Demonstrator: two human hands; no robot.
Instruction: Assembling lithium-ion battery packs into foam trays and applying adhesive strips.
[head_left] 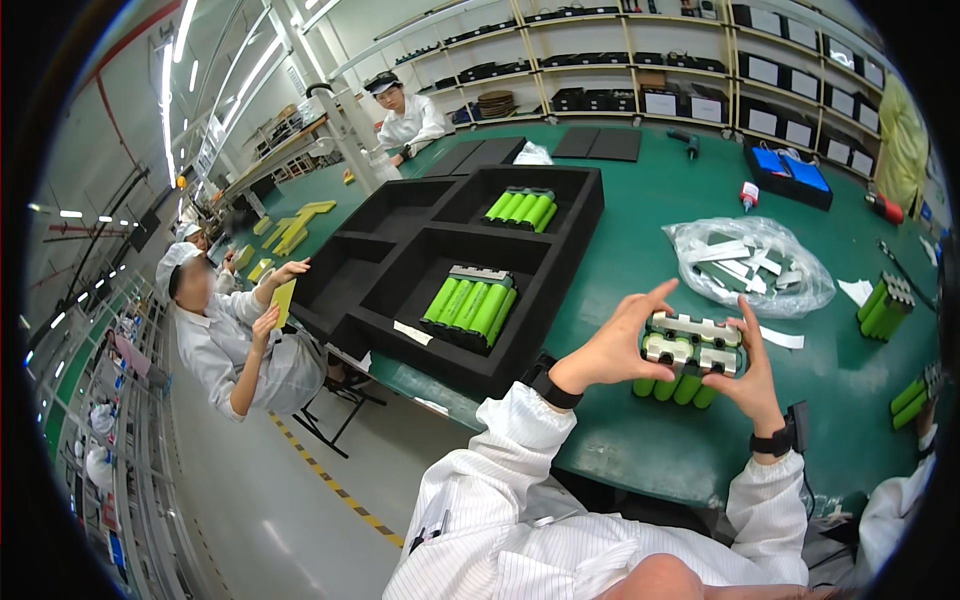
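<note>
Between my two hands is a green battery pack [688, 388], a block of cylindrical cells with metal strips and a pale frame across its top end. My left hand [622, 342] grips its left side, thumb toward the near edge and index finger stretched outward. On the opposite side my right hand [750, 372] holds it with thumb and fingers. To the left stands a black foam tray [590, 215] with compartments. One battery pack [470, 305] lies in its near right compartment, another pack [520, 208] in the far right one.
A clear plastic bag [750, 265] of white strips lies beyond my hands. Further battery packs [884, 308] are at the right, one near a co-worker's sleeve [893, 515]. A black box with blue packs [790, 172] sits farther back. Across the tray's left side, a co-worker [240, 330] holds a yellow sheet.
</note>
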